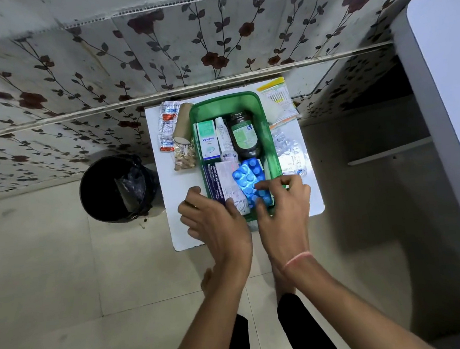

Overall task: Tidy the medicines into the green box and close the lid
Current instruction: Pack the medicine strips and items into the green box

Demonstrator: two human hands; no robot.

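Note:
The green box stands open on a small white table. Inside lie a white Optibex carton, a white tube, a dark bottle, a dressings packet and a blue blister strip. My right hand rests its fingertips on the blue strip at the box's near end. My left hand touches a white packet beside it, fingers apart. Left of the box lie red-and-silver strips, a cardboard roll and a golden capsule strip. Silver strips lie to its right. No lid is visible.
A plastic pouch with papers sits at the table's back right. A black bin stands on the floor to the left. A floral-patterned wall runs behind, and a white surface rises at the right.

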